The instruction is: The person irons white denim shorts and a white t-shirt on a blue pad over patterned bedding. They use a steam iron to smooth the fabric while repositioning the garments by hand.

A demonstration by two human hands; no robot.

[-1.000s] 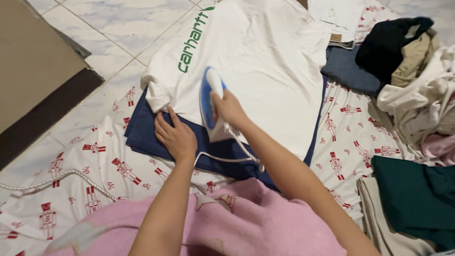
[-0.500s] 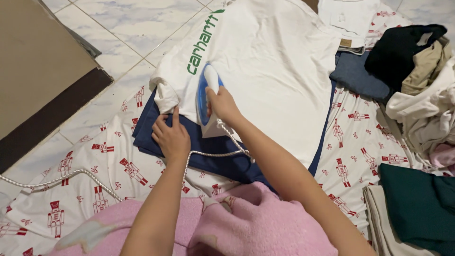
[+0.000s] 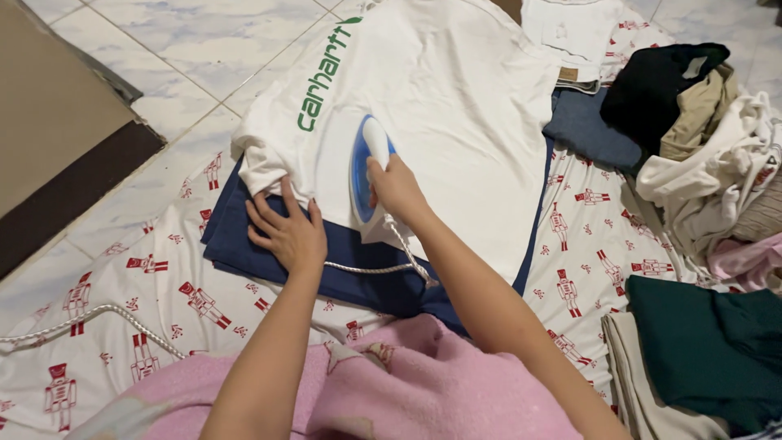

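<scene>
A white T-shirt (image 3: 456, 98) with green lettering lies spread on a navy blue cloth (image 3: 358, 269) on the floor. My right hand (image 3: 397, 189) grips the handle of a blue and white iron (image 3: 363, 167), which rests on the shirt's lower left part. My left hand (image 3: 287, 230) lies flat with fingers spread at the shirt's hem, on the navy cloth's edge. A white braided cord (image 3: 375, 265) runs from the iron across the navy cloth.
A white sheet with red figures (image 3: 147, 285) covers the floor under the cloth. Pink fabric (image 3: 391, 383) is over my lap. Piled clothes (image 3: 700, 130) sit at the right, a dark green folded garment (image 3: 709, 342) nearer. Tiled floor (image 3: 163, 49) at top left.
The iron has slid a little along the shirt under my right hand. My left hand stays pressed at the hem.
</scene>
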